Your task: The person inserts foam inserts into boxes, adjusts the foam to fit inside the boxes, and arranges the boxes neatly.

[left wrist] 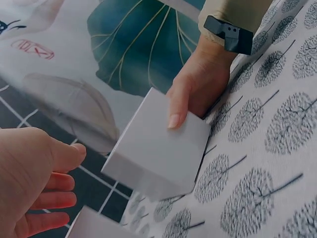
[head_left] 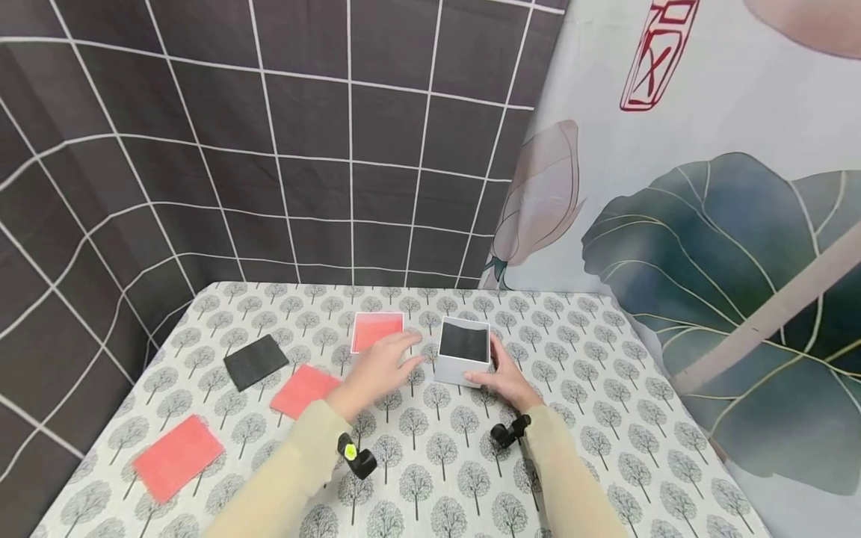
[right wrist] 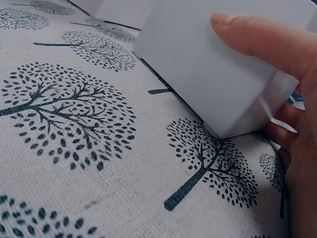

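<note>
My right hand [head_left: 506, 373] grips a white open-topped box [head_left: 449, 370] by its right side, thumb on the front face and fingers behind. Inside that box lies a black cloth [head_left: 464, 342]. In the right wrist view the box [right wrist: 198, 64] leans slightly, its lower edge at the tablecloth. My left hand [head_left: 382, 368] hovers between the two boxes with fingers apart and nothing in them. Just behind it stands a second white box with a red cloth [head_left: 374, 330] inside. The left wrist view shows the left hand [left wrist: 34, 178] with loosely bent fingers, apart from the held box [left wrist: 158, 144].
Left on the table lie a black cloth [head_left: 255, 362], a red cloth [head_left: 304, 390] partly behind the left forearm, and another red cloth [head_left: 178, 457]. The tablecloth [head_left: 437, 463] has a tree print. A dark grid curtain [head_left: 303, 119] and a leaf-printed curtain [head_left: 740, 261] hang behind.
</note>
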Available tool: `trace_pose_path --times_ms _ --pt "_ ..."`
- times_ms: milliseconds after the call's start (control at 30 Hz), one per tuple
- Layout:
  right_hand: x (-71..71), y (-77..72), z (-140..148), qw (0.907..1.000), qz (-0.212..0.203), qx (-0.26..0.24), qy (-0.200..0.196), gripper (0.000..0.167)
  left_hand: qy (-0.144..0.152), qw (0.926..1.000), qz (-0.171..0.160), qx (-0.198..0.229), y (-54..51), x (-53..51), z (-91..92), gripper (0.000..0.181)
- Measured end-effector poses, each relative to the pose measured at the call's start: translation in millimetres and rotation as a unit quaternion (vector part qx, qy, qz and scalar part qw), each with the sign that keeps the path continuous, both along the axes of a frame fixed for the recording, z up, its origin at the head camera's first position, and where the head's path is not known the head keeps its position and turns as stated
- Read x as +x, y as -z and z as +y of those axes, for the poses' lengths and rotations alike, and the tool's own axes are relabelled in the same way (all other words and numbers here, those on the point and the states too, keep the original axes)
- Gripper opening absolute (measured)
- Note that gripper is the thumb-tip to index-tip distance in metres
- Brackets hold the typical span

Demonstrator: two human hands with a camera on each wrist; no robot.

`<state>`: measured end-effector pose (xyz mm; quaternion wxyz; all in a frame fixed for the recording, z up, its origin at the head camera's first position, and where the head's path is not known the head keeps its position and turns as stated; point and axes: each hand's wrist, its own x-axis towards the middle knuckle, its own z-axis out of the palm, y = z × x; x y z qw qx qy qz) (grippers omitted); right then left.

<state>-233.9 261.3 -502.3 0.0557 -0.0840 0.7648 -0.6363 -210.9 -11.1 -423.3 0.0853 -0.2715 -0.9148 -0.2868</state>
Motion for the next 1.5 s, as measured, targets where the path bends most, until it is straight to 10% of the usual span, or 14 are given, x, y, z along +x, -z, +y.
trace_pose_path --times_ms 367,633,1033,1500 --pt "-1.5 2.9 0.7 0.9999 0.012 -0.002 -0.008 0.096 -0.062 0.9958 -0.020 0.065 2.8 3.4 -43.8 0.043" --pt "13.0 -23.6 -7.9 0.9998 0.008 0.009 -0.014 0.095 -0.105 0.9926 -0.029 0.054 2.6 0.2 -80.1 0.053" --pt "12.8 -25.5 -7.6 0.9999 0.009 0.010 -0.010 0.095 -0.172 0.9781 -0.113 0.026 7.2 -16.5 -149.3 0.085" --pt "12.9 -24.9 -7.6 0.9999 0.000 0.010 -0.009 0.099 -0.245 0.9569 -0.156 -0.017 47.6 -16.8 -217.3 0.112"
